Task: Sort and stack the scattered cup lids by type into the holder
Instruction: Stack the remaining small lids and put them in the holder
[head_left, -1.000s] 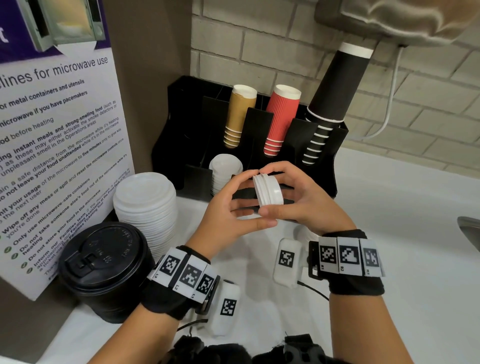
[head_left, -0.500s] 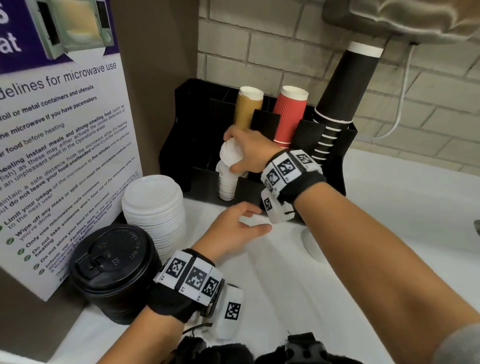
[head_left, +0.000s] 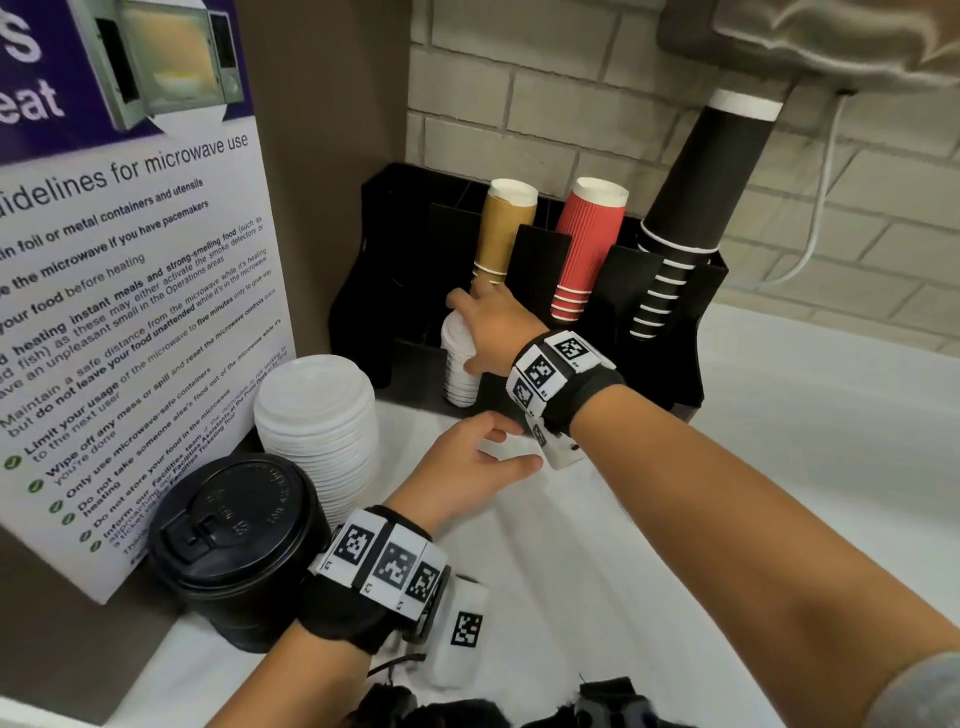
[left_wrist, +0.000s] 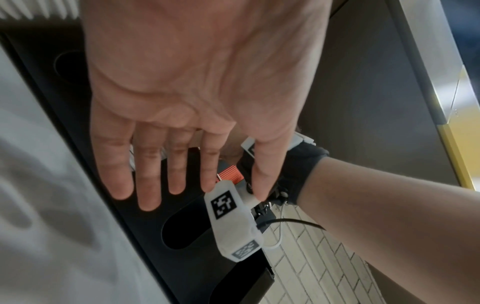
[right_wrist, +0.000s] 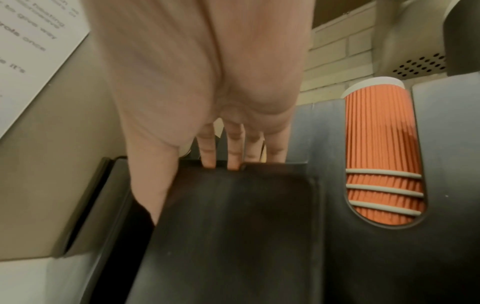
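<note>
At the left edge of the worktop (head_left: 779, 467) a stack of black lids (head_left: 234, 540) stands against the poster (head_left: 130, 312), touching a taller stack of wide white lids (head_left: 317, 415) just behind it; neither is in the holder (head_left: 654, 332) yet. The left hand (head_left: 467, 462) hovers over the worktop near the holder's front edge, fingers straight and spread, grasping nothing. Further right, the right hand (head_left: 493, 327) reaches into the holder's front compartment, fingers curled over the top of a narrow stack of small white lids (head_left: 460, 374); whether it pinches the top lids or only presses them I cannot tell, the wrist view being blocked by the holder's wall. The small lids look thin, glossy and nested a little unevenly; to seat them well I would press straight down and square the rims before letting go, since a sideways push could tip so slim a column. Right of that stand the gold cups (head_left: 501, 234), red cups (head_left: 587, 249) and black cups (head_left: 691, 208).
</note>
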